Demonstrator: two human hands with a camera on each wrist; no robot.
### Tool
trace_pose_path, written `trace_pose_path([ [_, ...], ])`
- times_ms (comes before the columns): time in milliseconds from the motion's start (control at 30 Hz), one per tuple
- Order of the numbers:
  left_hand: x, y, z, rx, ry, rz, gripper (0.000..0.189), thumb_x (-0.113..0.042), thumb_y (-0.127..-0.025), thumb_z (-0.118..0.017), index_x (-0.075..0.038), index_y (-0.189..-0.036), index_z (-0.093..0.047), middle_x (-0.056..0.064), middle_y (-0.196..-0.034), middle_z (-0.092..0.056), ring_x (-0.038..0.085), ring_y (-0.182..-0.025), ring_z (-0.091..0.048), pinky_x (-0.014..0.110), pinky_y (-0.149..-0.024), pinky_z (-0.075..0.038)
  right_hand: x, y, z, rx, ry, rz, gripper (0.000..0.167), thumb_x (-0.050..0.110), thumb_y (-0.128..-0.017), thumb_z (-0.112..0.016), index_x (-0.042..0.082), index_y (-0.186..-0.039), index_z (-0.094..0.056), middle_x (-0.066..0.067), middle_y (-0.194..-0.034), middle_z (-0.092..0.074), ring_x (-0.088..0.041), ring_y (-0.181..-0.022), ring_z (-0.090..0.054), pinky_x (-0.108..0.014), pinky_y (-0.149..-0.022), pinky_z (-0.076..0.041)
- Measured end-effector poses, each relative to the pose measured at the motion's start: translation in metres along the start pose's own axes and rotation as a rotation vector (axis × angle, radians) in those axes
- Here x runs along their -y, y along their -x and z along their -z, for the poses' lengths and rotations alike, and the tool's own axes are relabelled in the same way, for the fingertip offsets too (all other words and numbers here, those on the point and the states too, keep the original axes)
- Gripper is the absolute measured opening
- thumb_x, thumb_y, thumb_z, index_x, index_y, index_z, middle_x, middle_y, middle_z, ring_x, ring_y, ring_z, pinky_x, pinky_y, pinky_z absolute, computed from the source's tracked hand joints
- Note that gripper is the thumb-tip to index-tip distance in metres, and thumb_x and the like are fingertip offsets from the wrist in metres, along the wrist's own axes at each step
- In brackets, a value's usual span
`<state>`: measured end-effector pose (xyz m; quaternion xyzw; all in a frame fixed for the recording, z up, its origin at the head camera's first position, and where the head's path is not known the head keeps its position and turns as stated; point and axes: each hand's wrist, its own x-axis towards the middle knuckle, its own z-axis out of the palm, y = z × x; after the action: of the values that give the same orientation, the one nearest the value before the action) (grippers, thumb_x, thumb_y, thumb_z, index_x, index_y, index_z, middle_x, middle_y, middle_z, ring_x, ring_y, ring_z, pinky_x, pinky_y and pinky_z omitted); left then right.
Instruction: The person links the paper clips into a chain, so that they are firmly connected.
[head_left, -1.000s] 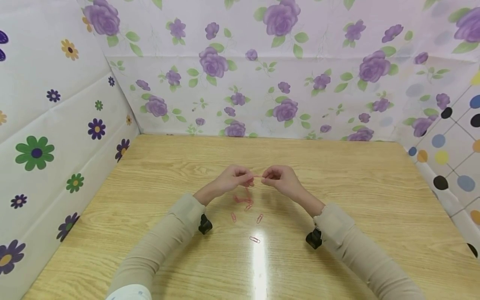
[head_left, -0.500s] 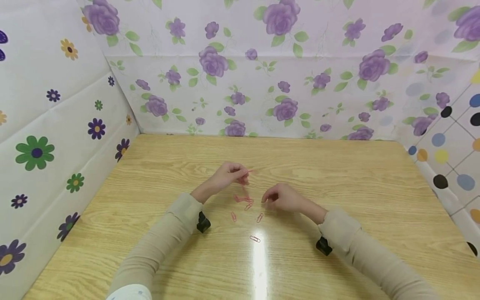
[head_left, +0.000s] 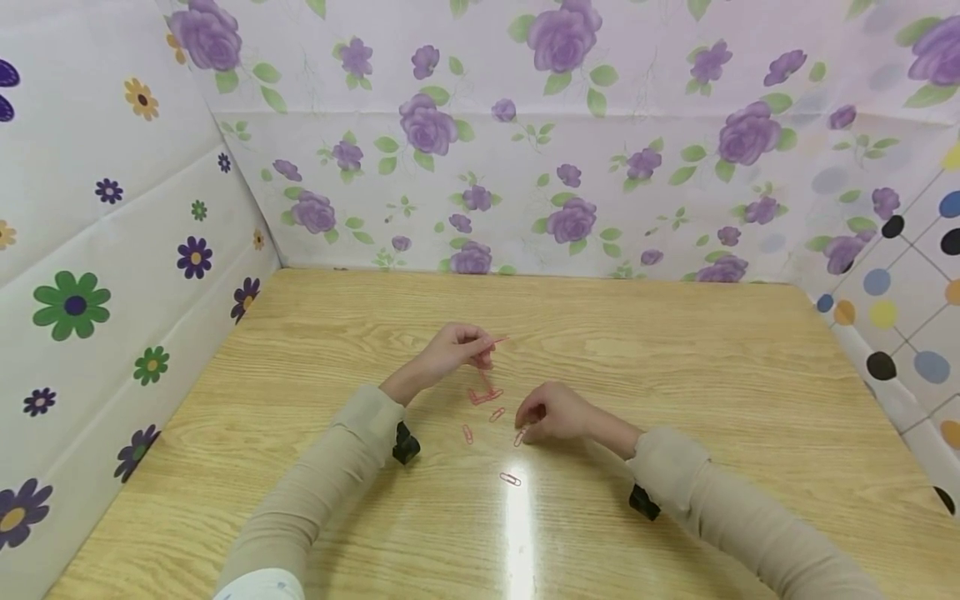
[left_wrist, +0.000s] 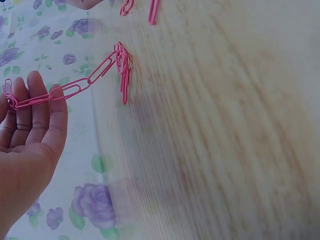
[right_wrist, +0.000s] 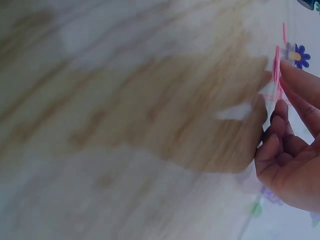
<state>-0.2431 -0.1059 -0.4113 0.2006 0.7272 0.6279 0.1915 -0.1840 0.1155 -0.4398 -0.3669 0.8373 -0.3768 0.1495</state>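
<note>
Between thumb and forefinger, my left hand [head_left: 450, 354] pinches one end of a chain of linked pink paper clips [left_wrist: 124, 75]. The chain runs across the other fingers and droops to the table, where its lower links lie bunched. My right hand [head_left: 562, 410] is down at the tabletop, thumb and forefinger bent around a loose pink paper clip [head_left: 518, 439]. A gap shows between those two fingertips [right_wrist: 281, 106] in the right wrist view. Whether they touch the clip is hard to tell.
More loose pink paper clips lie nearby: one paper clip [head_left: 497, 414] beside the chain, another paper clip [head_left: 468, 434] to the left, and a third paper clip [head_left: 510, 479] nearest me. The wooden table [head_left: 675, 350] is bordered by patterned cloth walls [head_left: 480, 150].
My right hand has left the chain's end and come down toward me to the loose clip. The left hand shifted slightly left and away, still holding the chain, whose lower links moved slightly.
</note>
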Motion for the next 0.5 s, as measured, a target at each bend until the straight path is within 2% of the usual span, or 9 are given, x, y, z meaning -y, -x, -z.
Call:
trace_pose_path([
  [133, 0.0002, 0.0000, 0.0011, 0.014, -0.009, -0.011, 0.023, -0.010, -0.095, -0.048, 0.011, -0.092, -0.057, 0.005, -0.072, -0.058, 0.016, -0.070, -0.061, 0.040, -0.077, -0.050, 0.0033, 0.0012, -0.0031, 0.002, 0.049, -0.002, 0.007, 0.005, -0.071, -0.074, 0.006, -0.076, -0.069, 0.003, -0.071, -0.060, -0.003, -0.064, -0.045, -0.020, -0.059, -0.040],
  [333, 0.0020, -0.0006, 0.0014, 0.028, -0.027, -0.021, 0.028, -0.010, -0.096, -0.047, 0.018, -0.095, -0.053, 0.005, -0.071, -0.058, 0.016, -0.070, -0.062, 0.039, -0.077, -0.050, 0.0080, 0.0031, -0.0064, 0.005, 0.105, -0.009, 0.011, 0.003, -0.072, -0.073, 0.008, -0.069, -0.065, 0.006, -0.066, -0.055, -0.003, -0.061, -0.043, -0.019, -0.058, -0.038],
  [500, 0.0023, -0.0004, -0.0003, 0.026, -0.029, -0.022, 0.027, -0.009, -0.095, -0.048, 0.018, -0.096, -0.054, 0.006, -0.071, -0.058, 0.019, -0.072, -0.062, 0.042, -0.078, -0.050, 0.0078, 0.0049, -0.0069, 0.004, 0.093, -0.020, 0.011, 0.005, -0.077, -0.071, 0.007, -0.070, -0.063, 0.006, -0.067, -0.055, -0.003, -0.062, -0.045, -0.020, -0.059, -0.041],
])
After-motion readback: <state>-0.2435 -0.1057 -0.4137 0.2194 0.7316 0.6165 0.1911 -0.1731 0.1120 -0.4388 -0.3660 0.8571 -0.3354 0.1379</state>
